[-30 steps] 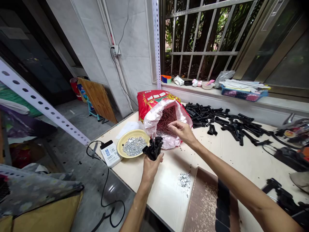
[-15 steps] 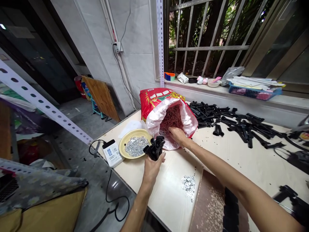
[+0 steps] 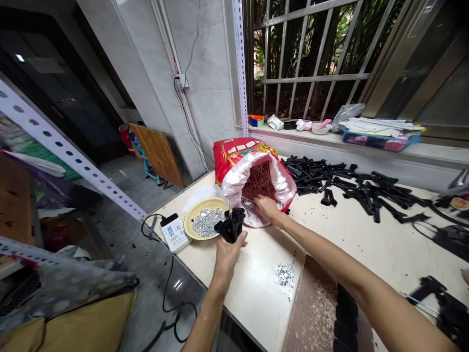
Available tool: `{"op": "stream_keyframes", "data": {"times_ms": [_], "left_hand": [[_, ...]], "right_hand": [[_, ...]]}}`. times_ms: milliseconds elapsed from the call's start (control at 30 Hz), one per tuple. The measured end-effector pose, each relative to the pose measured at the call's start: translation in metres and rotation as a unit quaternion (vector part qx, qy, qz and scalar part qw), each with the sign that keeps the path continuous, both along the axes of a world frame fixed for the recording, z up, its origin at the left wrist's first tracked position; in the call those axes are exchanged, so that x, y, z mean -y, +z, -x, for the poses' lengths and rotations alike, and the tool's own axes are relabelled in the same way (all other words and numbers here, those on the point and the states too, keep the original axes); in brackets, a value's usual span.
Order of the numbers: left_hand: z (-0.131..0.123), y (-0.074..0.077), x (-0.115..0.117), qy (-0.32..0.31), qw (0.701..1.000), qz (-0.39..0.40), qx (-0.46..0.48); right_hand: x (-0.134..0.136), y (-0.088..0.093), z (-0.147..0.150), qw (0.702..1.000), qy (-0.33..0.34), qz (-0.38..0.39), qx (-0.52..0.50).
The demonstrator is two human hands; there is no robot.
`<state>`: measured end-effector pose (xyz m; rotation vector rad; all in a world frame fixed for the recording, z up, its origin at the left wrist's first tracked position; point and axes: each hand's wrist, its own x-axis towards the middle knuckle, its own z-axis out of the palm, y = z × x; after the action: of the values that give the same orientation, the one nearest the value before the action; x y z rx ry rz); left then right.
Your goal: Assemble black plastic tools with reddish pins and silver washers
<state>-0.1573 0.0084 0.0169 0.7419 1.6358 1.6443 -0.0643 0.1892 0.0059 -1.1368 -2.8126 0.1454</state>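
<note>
My left hand (image 3: 227,253) is closed around a bundle of black plastic parts (image 3: 230,225), held upright above the table's near edge with a thin metal pin sticking up from it. My right hand (image 3: 266,208) reaches into the mouth of a white-lined red bag (image 3: 234,152) filled with dark red nails (image 3: 259,181). Its fingers are curled among the nails at the bag's lower lip; what they grip is hidden. A yellow plate (image 3: 194,216) of small silver washers lies just left of the bundle.
A heap of black plastic parts (image 3: 351,188) covers the table's far side. A small pile of silver washers (image 3: 284,275) lies near a brown tray (image 3: 315,313). A white power bank (image 3: 175,232) with cable sits at the left edge. Clutter lines the windowsill (image 3: 377,139).
My right hand dropped from above the bag's opening down into the nails at its lower lip. My left hand kept the black bundle nearly still. The view shifted slightly.
</note>
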Motion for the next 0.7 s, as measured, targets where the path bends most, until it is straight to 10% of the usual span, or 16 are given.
{"op": "stream_keyframes", "data": {"times_ms": [300, 500, 700], "left_hand": [[-0.011, -0.011, -0.011, -0.014, 1.000, 0.014, 0.006], [-0.008, -0.017, -0.014, -0.036, 0.995, 0.030, -0.086], [-0.019, -0.017, -0.020, -0.039, 0.984, 0.020, -0.175]], "right_hand": [[0.005, 0.028, -0.024, 0.981, -0.008, 0.035, -0.191], [0.050, 0.069, -0.037, 0.801, 0.075, 0.206, -0.557], [0.089, 0.081, -0.038, 0.777, 0.101, 0.221, -0.580]]}}
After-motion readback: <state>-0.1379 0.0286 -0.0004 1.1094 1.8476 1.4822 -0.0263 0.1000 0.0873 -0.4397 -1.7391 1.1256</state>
